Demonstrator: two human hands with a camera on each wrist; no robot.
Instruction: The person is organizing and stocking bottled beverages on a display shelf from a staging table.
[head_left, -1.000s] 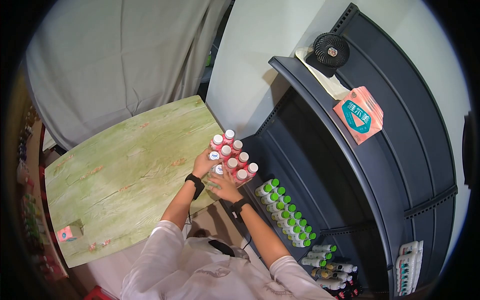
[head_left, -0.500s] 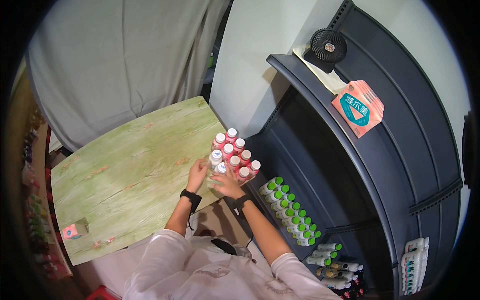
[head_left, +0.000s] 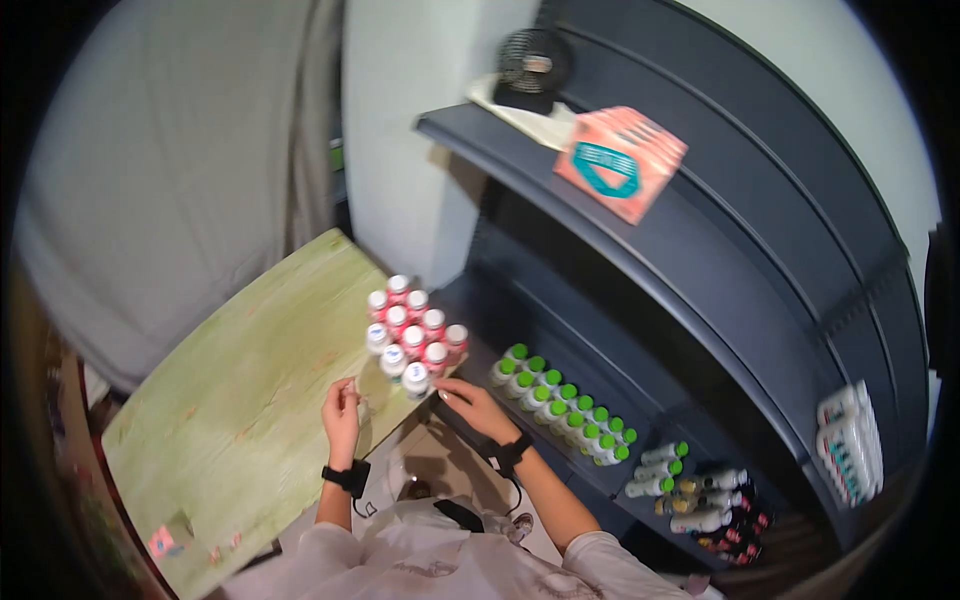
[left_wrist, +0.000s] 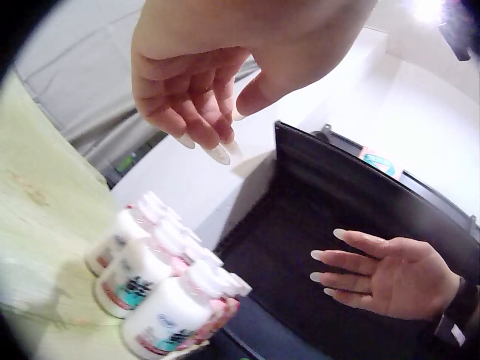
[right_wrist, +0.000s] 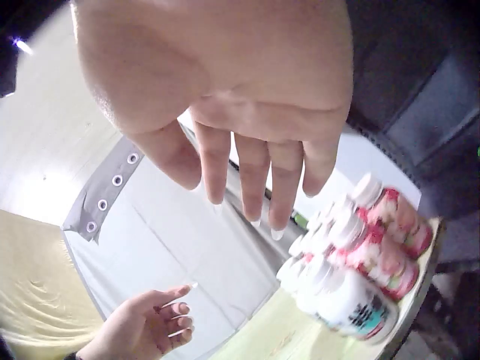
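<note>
White-capped bottles stand grouped at the table corner: pink ones behind and white ones in front, their labels showing in the left wrist view. My left hand is over the table to the left of the bottles, fingers loosely bent and holding nothing. To the right of the front bottle is my right hand, its fingers extended toward it; in the right wrist view the hand has spread, relaxed fingers and holds nothing. Both hands appear apart from the bottles in the wrist views.
The green table stands beside a dark shelf unit. Green-capped bottles line its lower shelf, with more bottles farther right. A fan and a pink box sit on the upper shelf. A small pink box is at the table's near-left.
Both hands have come off the bottles and moved apart. Three white bottles now show at the front of the group. The head view has shifted toward the shelf.
</note>
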